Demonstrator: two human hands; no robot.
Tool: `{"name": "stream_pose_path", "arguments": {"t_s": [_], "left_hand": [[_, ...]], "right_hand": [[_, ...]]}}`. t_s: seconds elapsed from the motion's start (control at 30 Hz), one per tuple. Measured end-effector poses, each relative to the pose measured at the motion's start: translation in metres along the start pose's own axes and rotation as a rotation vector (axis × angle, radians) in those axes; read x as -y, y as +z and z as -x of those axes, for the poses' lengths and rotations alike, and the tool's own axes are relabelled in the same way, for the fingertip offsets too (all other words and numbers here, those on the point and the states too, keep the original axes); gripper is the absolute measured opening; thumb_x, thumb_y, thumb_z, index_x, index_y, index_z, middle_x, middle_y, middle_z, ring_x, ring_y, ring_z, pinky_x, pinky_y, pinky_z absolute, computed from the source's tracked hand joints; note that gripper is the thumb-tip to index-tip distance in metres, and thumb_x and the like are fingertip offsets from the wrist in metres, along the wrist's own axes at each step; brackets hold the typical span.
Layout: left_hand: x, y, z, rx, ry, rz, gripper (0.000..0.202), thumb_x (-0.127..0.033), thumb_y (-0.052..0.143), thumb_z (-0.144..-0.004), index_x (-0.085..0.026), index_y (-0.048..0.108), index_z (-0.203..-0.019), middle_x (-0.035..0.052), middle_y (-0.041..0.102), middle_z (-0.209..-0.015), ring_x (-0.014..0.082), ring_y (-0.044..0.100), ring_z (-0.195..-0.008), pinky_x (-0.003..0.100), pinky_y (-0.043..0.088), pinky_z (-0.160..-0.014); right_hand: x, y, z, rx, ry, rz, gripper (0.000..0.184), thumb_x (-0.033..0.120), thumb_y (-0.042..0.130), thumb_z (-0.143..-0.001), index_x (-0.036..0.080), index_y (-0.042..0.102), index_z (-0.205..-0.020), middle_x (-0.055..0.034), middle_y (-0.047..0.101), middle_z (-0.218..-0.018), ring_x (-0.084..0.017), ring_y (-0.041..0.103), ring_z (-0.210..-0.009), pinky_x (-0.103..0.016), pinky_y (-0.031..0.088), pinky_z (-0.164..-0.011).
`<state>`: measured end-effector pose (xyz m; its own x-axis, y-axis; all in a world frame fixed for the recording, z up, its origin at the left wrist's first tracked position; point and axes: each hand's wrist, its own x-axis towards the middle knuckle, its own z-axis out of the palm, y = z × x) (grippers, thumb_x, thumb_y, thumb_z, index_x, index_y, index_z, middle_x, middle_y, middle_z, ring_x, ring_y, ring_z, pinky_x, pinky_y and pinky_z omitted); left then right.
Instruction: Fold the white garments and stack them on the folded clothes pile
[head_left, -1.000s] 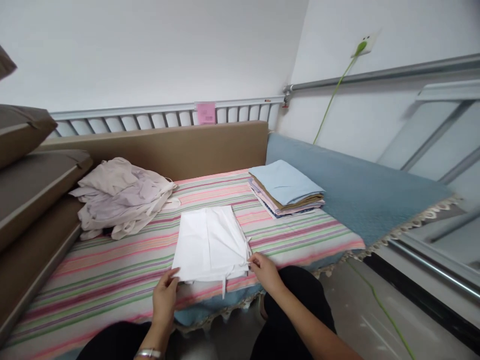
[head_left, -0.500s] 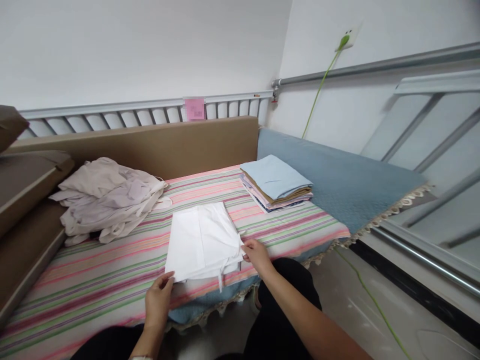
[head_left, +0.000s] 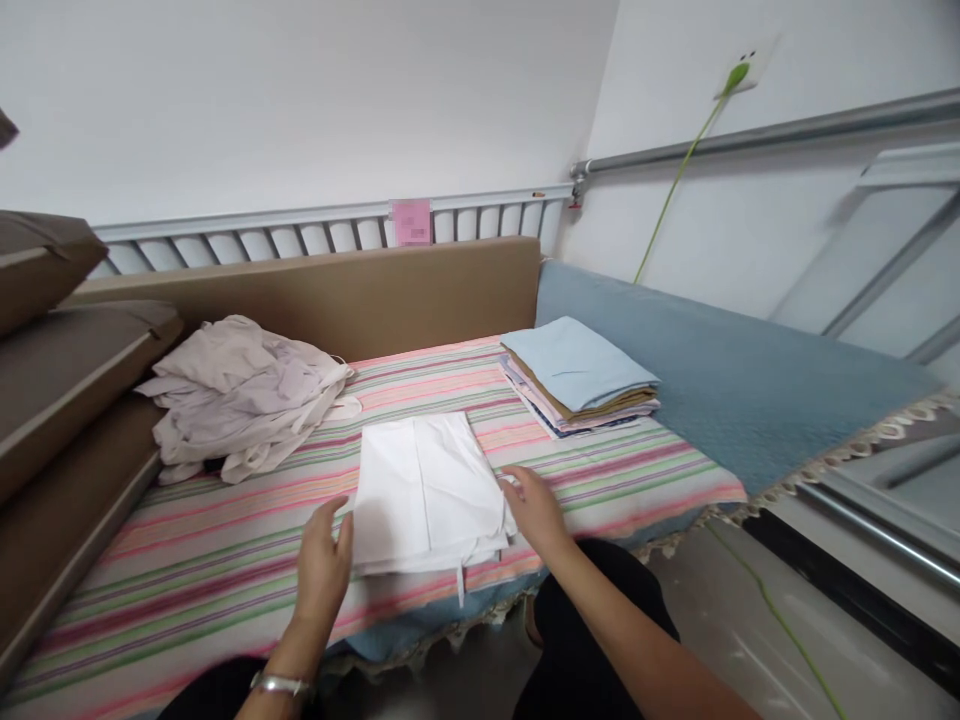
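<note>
A folded white garment [head_left: 420,490] lies flat on the striped cover, with a thin tie hanging over its near edge. Beside its left edge is my left hand [head_left: 324,560], thumb and fingers apart and holding nothing. My right hand [head_left: 536,510] is at the garment's right edge, fingers loosely spread; whether the fingertips still touch the cloth is hard to make out. Beyond the right hand sits a neat stack of folded clothes [head_left: 577,370], light blue on top. A crumpled heap of pale clothes [head_left: 247,395] is at the back left.
The striped cover [head_left: 247,550] lies on a sofa with a brown backrest [head_left: 360,300] and a blue padded side [head_left: 720,370]. Brown cushions [head_left: 67,370] are piled at the left. A radiator [head_left: 277,238] runs behind, and a green cord [head_left: 679,180] hangs from a wall socket.
My left hand has let go of the garment's near left corner and moved up beside its left edge. My right hand has loosened its pinch on the right edge. The view has shifted slightly left.
</note>
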<state>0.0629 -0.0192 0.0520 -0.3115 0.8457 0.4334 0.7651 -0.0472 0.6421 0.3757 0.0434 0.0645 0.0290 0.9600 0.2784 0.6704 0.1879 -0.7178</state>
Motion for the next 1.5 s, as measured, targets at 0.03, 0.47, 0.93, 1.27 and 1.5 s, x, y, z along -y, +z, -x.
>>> {"name": "stream_pose_path", "arguments": {"t_s": [0.03, 0.47, 0.93, 1.27, 1.5], "left_hand": [[-0.007, 0.008, -0.011, 0.039, 0.086, -0.02, 0.034, -0.036, 0.042, -0.081, -0.018, 0.058, -0.106, 0.011, 0.061, -0.11, 0.0244, 0.053, -0.107, 0.042, 0.042, -0.094], [0.018, 0.087, -0.001, 0.268, 0.333, -0.521, 0.052, -0.045, 0.04, -0.084, -0.029, 0.037, -0.133, 0.015, 0.031, -0.143, 0.0384, 0.024, -0.131, 0.053, 0.032, -0.098], [-0.031, 0.08, -0.023, 0.337, 0.22, -0.594, 0.049, -0.047, 0.033, -0.086, -0.033, 0.036, -0.133, 0.0088, 0.031, -0.144, 0.0354, 0.02, -0.133, 0.056, 0.026, -0.101], [-0.028, 0.106, -0.001, 0.329, 0.262, -0.553, 0.058, -0.052, 0.032, -0.084, -0.033, 0.023, -0.138, 0.0074, 0.02, -0.149, 0.0358, 0.012, -0.135, 0.062, 0.019, -0.102], [-0.03, 0.106, -0.003, 0.364, 0.247, -0.559, 0.06, -0.052, 0.033, -0.084, -0.034, 0.017, -0.139, 0.006, 0.018, -0.149, 0.0354, 0.011, -0.136, 0.064, 0.019, -0.102]], "right_hand": [[0.012, 0.005, -0.006, 0.026, -0.057, 0.029, 0.029, 0.027, 0.041, -0.082, 0.018, 0.06, -0.103, -0.01, 0.062, -0.108, -0.021, 0.055, -0.102, -0.035, 0.041, -0.091], [-0.013, 0.077, -0.008, 0.321, -0.167, 0.384, 0.062, 0.06, 0.033, -0.084, 0.029, 0.031, -0.138, -0.0049, 0.018, -0.148, -0.022, 0.012, -0.136, -0.043, 0.006, -0.11], [0.033, 0.072, -0.021, 0.318, -0.298, 0.387, 0.053, 0.05, 0.024, -0.09, 0.025, 0.035, -0.137, -0.0049, 0.022, -0.147, -0.02, 0.013, -0.136, -0.042, 0.012, -0.109], [0.018, 0.104, -0.047, 0.397, -0.354, 0.424, 0.054, 0.05, 0.031, -0.089, 0.031, 0.025, -0.139, -0.0059, 0.015, -0.149, -0.023, 0.008, -0.137, -0.049, 0.01, -0.108], [-0.01, 0.128, -0.1, 0.434, -0.353, 0.494, 0.059, 0.058, 0.024, -0.088, 0.031, 0.022, -0.14, -0.0044, 0.015, -0.149, -0.022, 0.009, -0.137, -0.045, 0.012, -0.109]]}}
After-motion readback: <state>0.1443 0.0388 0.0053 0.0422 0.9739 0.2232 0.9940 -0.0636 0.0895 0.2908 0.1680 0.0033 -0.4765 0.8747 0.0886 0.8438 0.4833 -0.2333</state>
